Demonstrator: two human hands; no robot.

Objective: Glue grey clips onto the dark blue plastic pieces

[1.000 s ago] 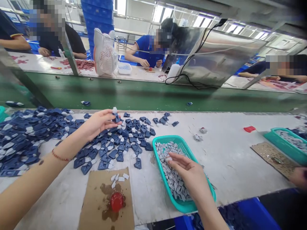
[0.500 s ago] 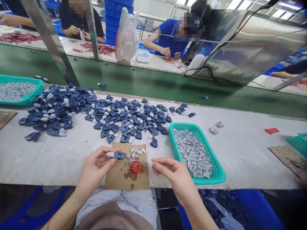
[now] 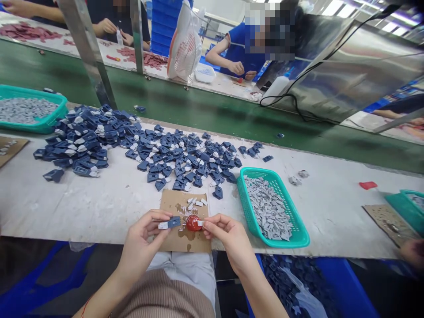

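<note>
Between the thumb and fingers of my left hand is a dark blue plastic part with a white end. My right hand pinches a small light grey piece, its tip over the red cap. Whether the piece touches the liquid in the cap I cannot tell. The cap sits on a brown cardboard sheet with wet spots around it. Several small whitish pieces lie on the cardboard just beyond the cap.
Dark blue parts lie heaped across the table's far side. At right stands a green basket of grey pieces; another green basket is at far left. Beyond a green strip, other people work. A blue bin stands below the table edge.
My right hand has moved left, bringing the small grey piece to the red cap. My left hand still holds the blue part, tilted slightly differently. The camera view has shifted.
</note>
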